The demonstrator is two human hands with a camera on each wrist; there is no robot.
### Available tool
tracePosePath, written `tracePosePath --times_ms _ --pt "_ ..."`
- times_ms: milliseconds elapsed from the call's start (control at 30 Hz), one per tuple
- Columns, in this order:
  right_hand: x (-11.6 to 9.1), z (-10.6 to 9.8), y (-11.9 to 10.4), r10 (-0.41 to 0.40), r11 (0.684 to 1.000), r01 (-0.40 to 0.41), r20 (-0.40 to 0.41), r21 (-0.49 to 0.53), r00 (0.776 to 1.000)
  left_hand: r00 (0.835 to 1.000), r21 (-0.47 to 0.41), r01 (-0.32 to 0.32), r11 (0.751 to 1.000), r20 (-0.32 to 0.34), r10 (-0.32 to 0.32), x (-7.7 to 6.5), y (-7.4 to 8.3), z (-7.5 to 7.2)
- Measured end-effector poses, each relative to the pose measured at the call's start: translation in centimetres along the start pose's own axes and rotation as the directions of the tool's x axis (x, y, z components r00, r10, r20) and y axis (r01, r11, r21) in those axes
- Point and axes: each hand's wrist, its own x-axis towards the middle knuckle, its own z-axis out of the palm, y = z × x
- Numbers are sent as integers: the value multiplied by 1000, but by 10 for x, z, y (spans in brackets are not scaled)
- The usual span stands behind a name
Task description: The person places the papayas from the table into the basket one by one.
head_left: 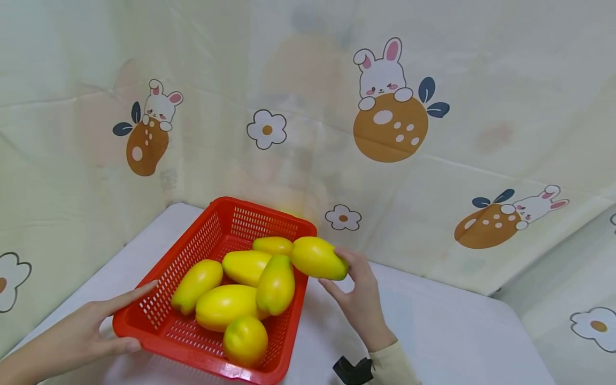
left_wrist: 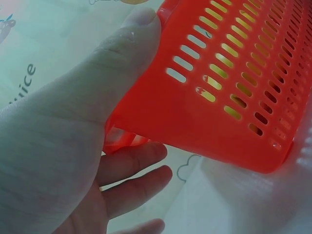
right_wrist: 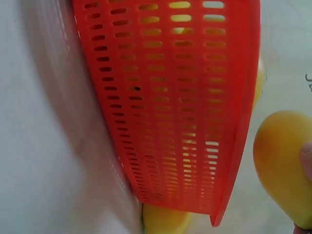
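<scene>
A red plastic basket (head_left: 308,289) with slotted walls stands on the table, several yellow mangoes (head_left: 226,307) lying inside it. My left hand (head_left: 103,326) grips its near left corner; in the left wrist view the thumb (left_wrist: 131,44) lies along the rim and the fingers are on the other side. Over the right rim, toward the far corner, my right hand (head_left: 358,294) holds one more yellow mango (head_left: 317,258) by its greenish end. The right wrist view shows that held mango (right_wrist: 282,165) beside the basket wall (right_wrist: 161,97), with only a fingertip visible.
A white-covered table (head_left: 447,331) extends to the right of the basket. Behind it hangs a pale curtain (head_left: 313,80) printed with rabbits and flowers. Another yellow mango (right_wrist: 165,219) shows past the basket's end in the right wrist view. A black object (head_left: 353,370) sits by my right sleeve.
</scene>
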Motion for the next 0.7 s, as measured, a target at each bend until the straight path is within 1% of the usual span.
tracePosePath --times_ms 100,233,300,433,467,567,700 --pt "-1 3 -3 -50 998 50 -7 -33 999 1000 -1 7 1000 4 -7 0 -2 1" --pt "-4 6 -7 -100 994 100 3 -49 995 1000 14 -13 1000 -10 13 0 -3 1" --pt "-5 7 -9 -126 991 126 17 -52 992 1000 1 -20 1000 -4 20 1 -4 1" --pt "-8 10 -13 -180 982 183 51 -53 982 1000 -58 -4 998 28 5 0 -2 1" --pt "-8 10 -14 -191 980 194 57 -51 980 1000 -60 -8 998 26 9 0 -2 1" --pt "-9 12 -17 -205 977 209 79 -43 975 999 -49 -37 998 2 37 0 -3 1" --pt "-9 13 -20 -198 978 203 99 -42 975 993 -1 -97 995 -61 97 -1 -5 1"
